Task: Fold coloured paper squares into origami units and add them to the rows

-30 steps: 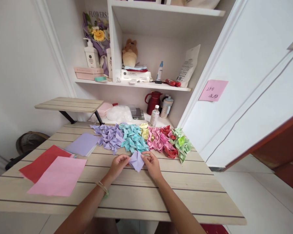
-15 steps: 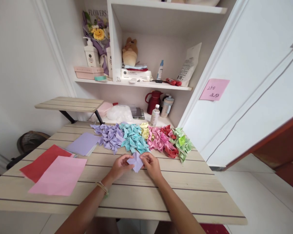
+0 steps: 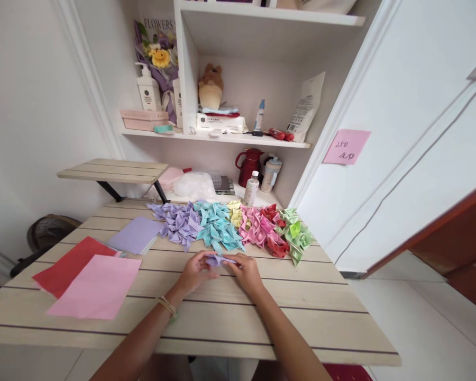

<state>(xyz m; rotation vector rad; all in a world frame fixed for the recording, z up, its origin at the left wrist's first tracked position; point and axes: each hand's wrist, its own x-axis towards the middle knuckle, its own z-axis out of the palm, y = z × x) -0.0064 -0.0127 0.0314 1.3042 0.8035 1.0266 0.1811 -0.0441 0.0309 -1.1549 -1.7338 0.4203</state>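
A small folded piece of lilac origami paper (image 3: 217,260) is held between my two hands, just above the slatted wooden table (image 3: 238,317). My left hand (image 3: 197,272) pinches its left side, and my right hand (image 3: 244,270) grips its right end. The paper is seen nearly edge-on, so its folds are hard to make out. Right behind the hands lie heaps of folded paper pieces: purple (image 3: 180,222), turquoise (image 3: 218,227), yellow (image 3: 235,212), pink (image 3: 257,226), red (image 3: 277,246) and green (image 3: 297,235).
Flat sheets lie on the left: pink (image 3: 97,286), red (image 3: 73,264) and a purple stack (image 3: 137,234). A small raised stand (image 3: 113,170) is at the back left. A clear bottle (image 3: 252,189) and a dark red jug (image 3: 249,166) stand behind the heaps, below a white shelf (image 3: 222,137).
The lilac paper has tilted from facing me, with its diamond shape showing, to nearly edge-on. My left fingers have shifted on it; the heaps and sheets stay put.
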